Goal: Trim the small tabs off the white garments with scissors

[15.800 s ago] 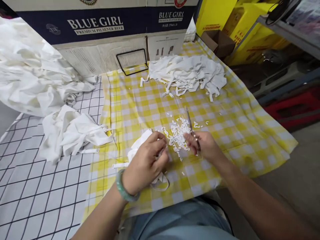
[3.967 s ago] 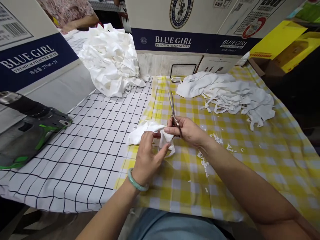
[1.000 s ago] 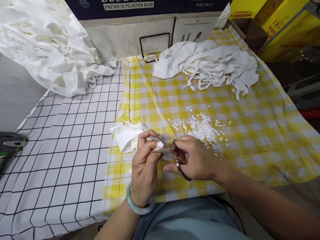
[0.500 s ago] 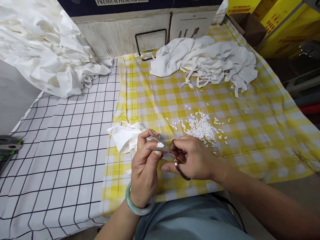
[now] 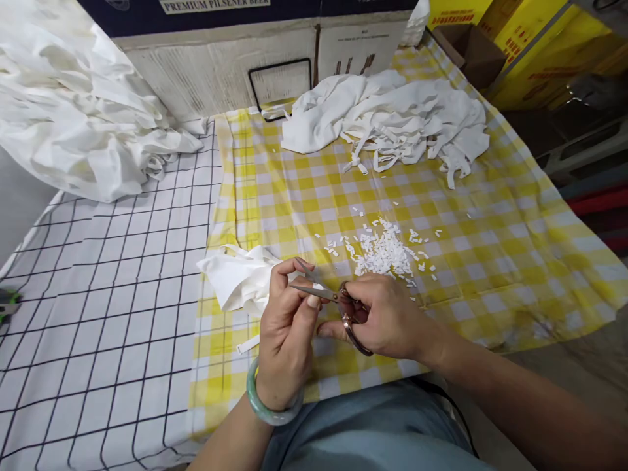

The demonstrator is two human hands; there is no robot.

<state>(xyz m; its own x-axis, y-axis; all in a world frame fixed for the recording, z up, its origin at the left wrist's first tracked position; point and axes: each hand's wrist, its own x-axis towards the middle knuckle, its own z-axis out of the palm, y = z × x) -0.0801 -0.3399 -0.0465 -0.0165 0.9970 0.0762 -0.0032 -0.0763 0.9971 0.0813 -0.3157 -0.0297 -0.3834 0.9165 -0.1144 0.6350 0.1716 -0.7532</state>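
My right hand [image 5: 385,314] grips a pair of scissors [image 5: 326,294] by its copper-coloured handles, with the blades spread apart and pointing left. Between thumb and fingers, my left hand [image 5: 287,327] pinches part of a white fabric piece [image 5: 245,278]; a small white tip of it shows between the blades. The rest of that fabric lies on the table behind my left hand, and a narrow strap end [image 5: 248,345] sticks out at the wrist side. Beyond my right hand lies a loose heap of tiny white snippets [image 5: 385,252].
A pile of white fabric pieces with straps [image 5: 407,121] lies at the back of the yellow checked cloth [image 5: 304,196]. A larger white fabric heap [image 5: 83,111] is at the left. A cardboard box [image 5: 220,72] and a black wire frame [image 5: 279,88] stand behind.
The whole view has shifted slightly. Both hands keep the same hold, the scissor blades stay apart around the white tip, and more of the strap end shows beside my left wrist.
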